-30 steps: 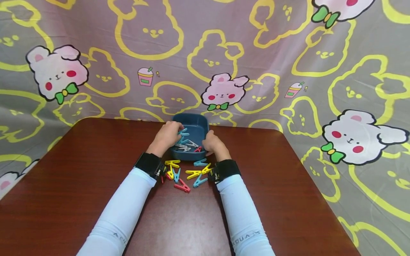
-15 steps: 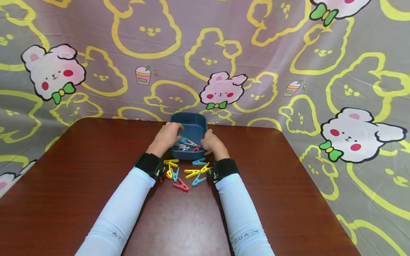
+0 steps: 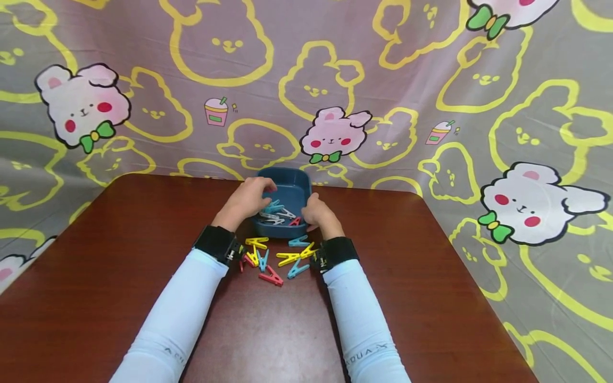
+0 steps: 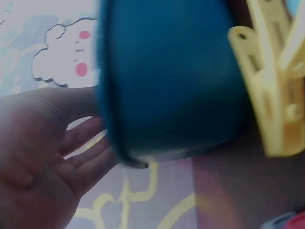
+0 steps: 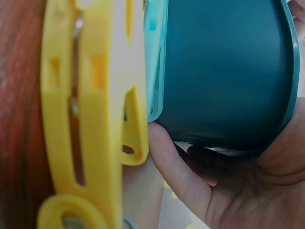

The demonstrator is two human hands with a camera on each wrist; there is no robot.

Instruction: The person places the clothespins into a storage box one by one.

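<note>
1. Blue bin (image 3: 280, 231), in the head view: it sits at the far side of the counter (image 3: 143, 239), near the patterned cloth (image 3: 392, 80); clothespins (image 3: 274, 207) lie inside toward its near end; the left hand (image 3: 246, 197) is over its left rim, fingers parted, no clothespin seen between them; the right hand (image 3: 320, 213) grips its right side; loose clothespins (image 3: 293, 258) lie just in front, in the way of sliding the bin nearer.
2. Left wrist view: the bin's wall looks like smooth, light, stiff plastic, perhaps slippery; its lipped rim seems the surest hold; the fingers reach loosely behind it; a yellow clothespin (image 4: 274, 114) looms beside.
3. Right wrist view: the thumb lies by the bin, the other fingers partly hidden behind; a teal clothespin (image 5: 156, 71) crowds the thumb tip.
</note>
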